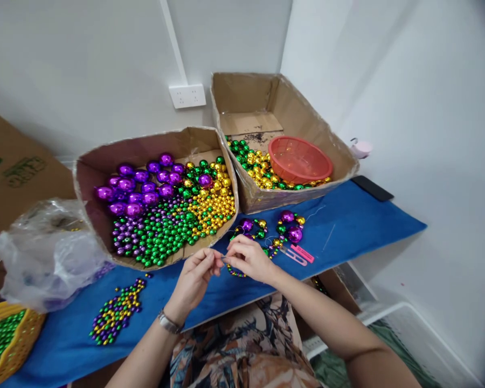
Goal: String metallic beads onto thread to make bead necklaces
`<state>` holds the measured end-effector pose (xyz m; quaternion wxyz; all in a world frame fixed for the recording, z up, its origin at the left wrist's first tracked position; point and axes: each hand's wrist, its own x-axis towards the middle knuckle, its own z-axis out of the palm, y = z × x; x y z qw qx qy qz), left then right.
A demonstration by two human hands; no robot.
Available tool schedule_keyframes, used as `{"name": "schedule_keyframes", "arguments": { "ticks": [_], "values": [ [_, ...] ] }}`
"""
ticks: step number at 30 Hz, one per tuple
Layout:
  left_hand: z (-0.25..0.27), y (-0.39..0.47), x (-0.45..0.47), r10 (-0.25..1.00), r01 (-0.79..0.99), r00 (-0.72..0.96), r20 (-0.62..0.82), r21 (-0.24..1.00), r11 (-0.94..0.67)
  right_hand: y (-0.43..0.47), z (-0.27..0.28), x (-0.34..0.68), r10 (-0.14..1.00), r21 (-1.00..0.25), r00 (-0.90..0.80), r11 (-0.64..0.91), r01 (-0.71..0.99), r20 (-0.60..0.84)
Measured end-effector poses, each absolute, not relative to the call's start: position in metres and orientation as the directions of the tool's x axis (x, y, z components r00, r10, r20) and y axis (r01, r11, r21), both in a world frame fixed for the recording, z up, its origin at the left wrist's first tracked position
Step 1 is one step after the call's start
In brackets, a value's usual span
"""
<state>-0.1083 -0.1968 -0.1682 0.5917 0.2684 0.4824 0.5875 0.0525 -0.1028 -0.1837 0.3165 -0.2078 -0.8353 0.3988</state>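
My left hand [200, 272] and my right hand [250, 258] meet fingertip to fingertip above the blue cloth, both closed in a pinch. Between them is a thin thread, mostly hidden by the fingers. A curve of small strung beads [236, 273] hangs just below my right hand. Behind and beside that hand lie strung purple, green and gold beads [295, 234], with loose ends of pale thread around them. Pink thread snips [294, 256] and a pink box-like strip [303, 253] rest to the right of my right hand.
An open cardboard box [81, 215] holds purple, green and gold beads. Another box [262, 199] behind it contains beads and a red basket [301, 159]. Loose small beads [119, 312], a plastic bag [44, 258] and a yellow basket [34, 337] lie left; a black phone-like slab [372, 188] lies right.
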Motion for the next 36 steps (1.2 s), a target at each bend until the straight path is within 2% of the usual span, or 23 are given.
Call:
{"name": "schedule_keyframes", "arguments": {
  "ticks": [4,8,11,16,23,28,30,33,35,36],
  "values": [
    [-0.166,-0.195,-0.106,0.96,-0.425,-0.149,-0.237,0.892,0.154,-0.101,-0.178,0.058,0.557,-0.827,-0.763,0.56,0.053,0.328],
    [-0.164,-0.194,-0.104,0.968,-0.398,-0.141,-0.208,0.907,0.137,-0.104,-0.179,0.058,0.588,-0.895,-0.786,0.433,0.107,0.19],
    [-0.163,-0.194,-0.104,0.972,-0.373,-0.138,-0.188,0.919,0.124,-0.106,-0.179,0.057,0.602,-0.908,-0.781,0.401,0.117,0.165],
    [-0.165,-0.197,-0.106,0.976,-0.331,-0.13,-0.175,0.936,0.123,-0.106,-0.177,0.054,0.605,-0.876,-0.767,0.467,0.123,0.214],
    [-0.167,-0.196,-0.106,0.975,-0.307,-0.137,-0.176,0.943,0.128,-0.102,-0.175,0.057,0.56,-0.738,-0.787,0.64,0.212,0.26],
    [-0.166,-0.196,-0.107,0.974,-0.257,-0.161,-0.162,0.959,0.118,-0.097,-0.168,0.065,0.528,-0.754,-0.801,0.638,0.155,0.281],
    [-0.166,-0.197,-0.11,0.972,-0.128,-0.19,-0.135,0.985,0.112,-0.097,-0.166,0.069,0.552,-0.835,-0.801,0.535,0.127,0.231],
    [-0.167,-0.199,-0.117,0.961,0.212,-0.275,-0.019,0.974,0.08,-0.101,-0.169,0.072,0.657,-0.989,-0.748,0.15,0.004,0.097],
    [-0.17,-0.2,-0.121,0.949,0.334,-0.315,0.018,0.938,0.093,-0.105,-0.173,0.073,0.733,-0.959,-0.68,-0.171,-0.225,0.029],
    [-0.172,-0.201,-0.122,0.945,0.307,-0.326,-0.01,0.945,0.116,-0.107,-0.176,0.073,0.76,-0.884,-0.65,-0.303,-0.356,0.001]
  ]
}}
